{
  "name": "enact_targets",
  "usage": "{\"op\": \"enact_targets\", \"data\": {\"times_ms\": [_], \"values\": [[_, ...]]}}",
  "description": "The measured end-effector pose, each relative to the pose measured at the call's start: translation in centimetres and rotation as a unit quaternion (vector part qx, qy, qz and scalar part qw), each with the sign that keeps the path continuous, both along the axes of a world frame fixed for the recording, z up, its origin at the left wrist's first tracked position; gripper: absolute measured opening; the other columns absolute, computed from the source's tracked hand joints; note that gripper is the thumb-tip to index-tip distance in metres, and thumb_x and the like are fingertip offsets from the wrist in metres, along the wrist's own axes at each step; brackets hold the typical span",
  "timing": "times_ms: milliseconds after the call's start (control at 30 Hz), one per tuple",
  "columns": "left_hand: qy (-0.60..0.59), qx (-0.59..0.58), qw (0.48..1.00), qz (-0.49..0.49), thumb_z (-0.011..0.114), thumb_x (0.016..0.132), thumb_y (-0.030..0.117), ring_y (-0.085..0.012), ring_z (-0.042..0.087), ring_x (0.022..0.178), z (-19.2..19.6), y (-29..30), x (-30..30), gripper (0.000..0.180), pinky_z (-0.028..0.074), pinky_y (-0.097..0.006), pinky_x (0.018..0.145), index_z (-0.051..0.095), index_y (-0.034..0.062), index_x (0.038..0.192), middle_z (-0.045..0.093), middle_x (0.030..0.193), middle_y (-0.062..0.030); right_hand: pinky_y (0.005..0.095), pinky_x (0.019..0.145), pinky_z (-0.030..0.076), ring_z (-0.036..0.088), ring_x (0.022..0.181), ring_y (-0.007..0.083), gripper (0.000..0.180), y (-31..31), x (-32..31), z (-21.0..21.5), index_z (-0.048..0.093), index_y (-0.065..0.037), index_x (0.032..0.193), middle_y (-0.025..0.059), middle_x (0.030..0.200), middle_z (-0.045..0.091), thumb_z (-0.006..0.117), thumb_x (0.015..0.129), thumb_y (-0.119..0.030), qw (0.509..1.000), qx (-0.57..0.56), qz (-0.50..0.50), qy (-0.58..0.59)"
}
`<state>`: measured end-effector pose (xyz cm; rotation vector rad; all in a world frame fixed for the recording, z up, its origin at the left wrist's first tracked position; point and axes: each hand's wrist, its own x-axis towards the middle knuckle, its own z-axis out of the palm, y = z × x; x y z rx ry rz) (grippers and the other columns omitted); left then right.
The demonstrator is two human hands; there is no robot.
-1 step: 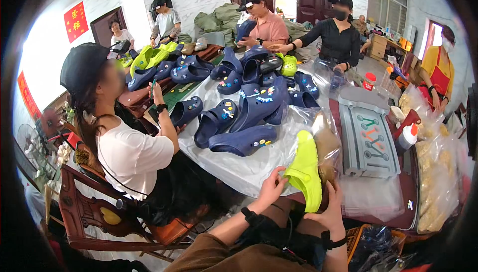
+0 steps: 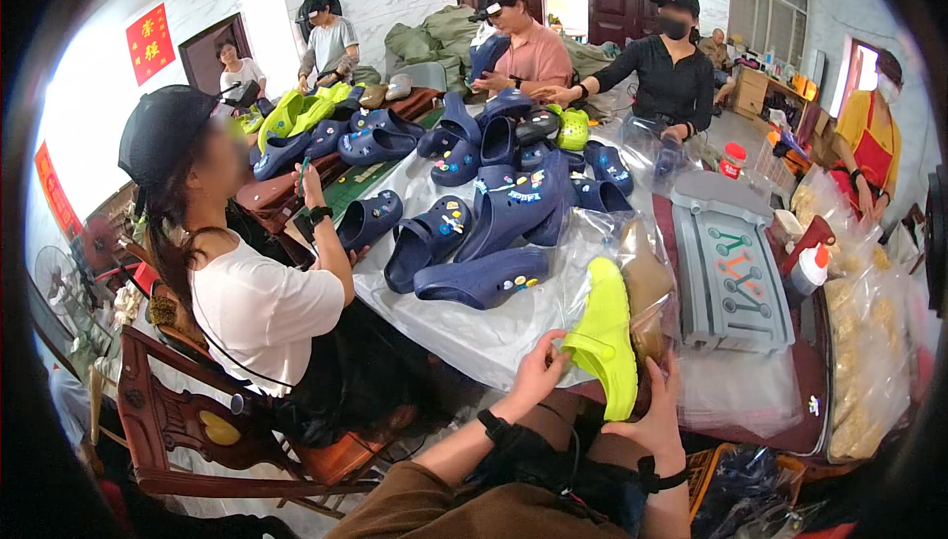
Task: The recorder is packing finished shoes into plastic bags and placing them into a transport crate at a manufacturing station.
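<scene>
A lime-green clog [image 2: 600,327] stands tilted on its side at the near edge of the table. My left hand [image 2: 538,373] pinches its left edge by the opening. Curved around its near end is my right hand [image 2: 654,416], thumb low against the clog and fingers along its right side. Those right fingertips also reach the brown end of a tan shoe [image 2: 647,277] in clear plastic, just behind the clog. Several navy clogs with small charms lie beyond, the nearest navy clog [image 2: 482,280] resting on its side.
White plastic sheeting [image 2: 395,337] covers the table. A grey plastic case [image 2: 726,277], a glue bottle [image 2: 810,268] and clear bags of tan pieces [image 2: 869,371] stand right. A co-worker in white [image 2: 262,312] sits at left on a wooden chair [image 2: 188,421]; others work behind.
</scene>
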<state>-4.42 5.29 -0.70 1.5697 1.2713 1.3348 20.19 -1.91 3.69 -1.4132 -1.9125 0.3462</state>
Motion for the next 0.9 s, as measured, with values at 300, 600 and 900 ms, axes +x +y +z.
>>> {"op": "enact_targets", "data": {"times_ms": [300, 600, 900], "values": [[-0.113, 0.01, 0.993, -0.006, 0.071, 0.089, 0.003, -0.0147, 0.06, 0.092, -1.2, 1.8, 1.0, 0.056, 0.053, -0.029, 0.084, 0.052, 0.0101, 0.141, 0.06, 0.109, -0.0062, 0.0565, 0.117, 0.027, 0.027, 0.142, 0.0485, 0.123, 3.1, 0.4, -0.8, 0.045, -0.013, 0.144, 0.0262, 0.156, 0.023, 0.099, 0.04, -0.049, 0.998, -0.037, 0.041, 0.03], [-0.131, -0.027, 0.991, -0.009, 0.059, 0.09, -0.01, -0.008, 0.06, 0.078, 0.5, 2.2, 1.2, 0.057, 0.05, -0.023, 0.073, 0.054, 0.012, 0.143, 0.063, 0.086, -0.0012, 0.0406, 0.099, 0.047, 0.05, 0.123, 0.0331, 0.097, 2.8, 0.1, -1.4, 0.054, -0.005, 0.128, 0.0174, 0.133, 0.041, 0.099, 0.049, -0.038, 0.982, -0.097, 0.009, 0.164], [-0.119, -0.053, 0.99, -0.052, 0.055, 0.094, -0.011, -0.0098, 0.062, 0.083, -1.0, 2.1, 1.0, 0.046, 0.053, -0.025, 0.077, 0.055, 0.0055, 0.137, 0.063, 0.091, -0.0016, 0.0413, 0.1, 0.047, 0.058, 0.121, 0.0392, 0.052, -0.6, -0.4, 1.6, 0.059, 0.003, 0.129, 0.0283, 0.14, 0.051, 0.067, 0.08, -0.014, 0.986, 0.105, -0.105, 0.08]]}}
